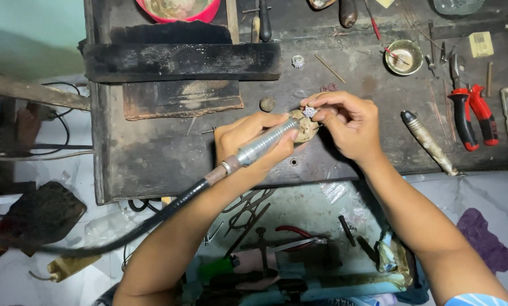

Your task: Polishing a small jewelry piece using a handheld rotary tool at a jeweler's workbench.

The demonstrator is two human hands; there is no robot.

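Rotary handpiece point(263, 143) gripped pen-style in left hand point(248, 141), fingers wrapped tight around metal barrel, tip meeting small sparkling silver piece point(309, 111). Piece pinched between thumb and fingertips of right hand point(347, 124), braced on rounded peg point(306, 127) at near middle of dark counter point(152, 153). Likely hazards: tip skating onto fingertips, or piece flicked away, caused by slack pinch or excess pressure.

Workbench point(152, 164), dark scorched wood. On top: black wooden block point(180, 61), red-handled pliers point(474, 113), small brass bowl point(403, 57), metal handpiece point(428, 142), small sparkling ring point(297, 62), round pebble point(267, 104), thin wooden stick point(330, 68) (lying loose, well apart).
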